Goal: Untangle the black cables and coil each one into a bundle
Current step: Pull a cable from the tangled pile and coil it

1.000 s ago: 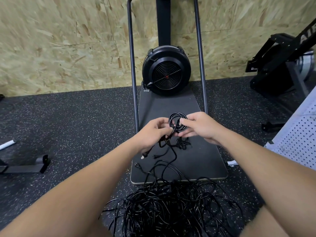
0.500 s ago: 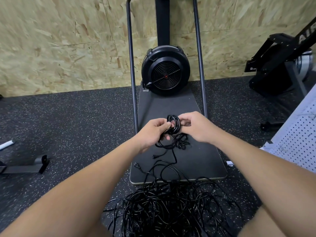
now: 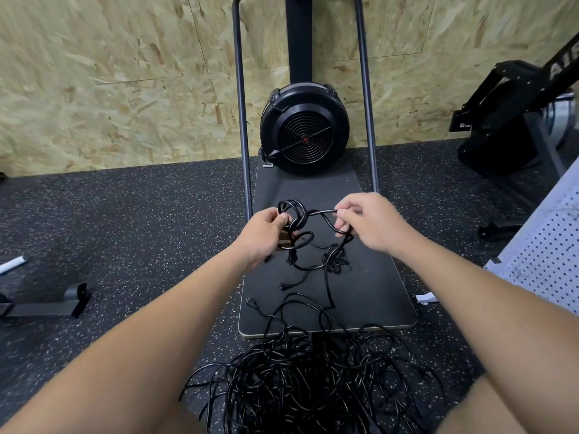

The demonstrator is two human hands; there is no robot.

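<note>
Holding a black cable (image 3: 316,214) above the platform (image 3: 369,277): left hand (image 3: 266,233) grips its small loops, right hand (image 3: 366,223) pinches a strand. Tangled pile (image 3: 313,377) lies on the floor below. Risk: pulling apart could tighten the knot, since trailing strands run into the pile.

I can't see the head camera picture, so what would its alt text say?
Two bare hands, the left hand and the right hand, hold a looped black cable stretched between them above a dark platform. A big tangled pile of black cables lies on the speckled floor below, with a round black fan housing against a chipboard wall behind.
</note>
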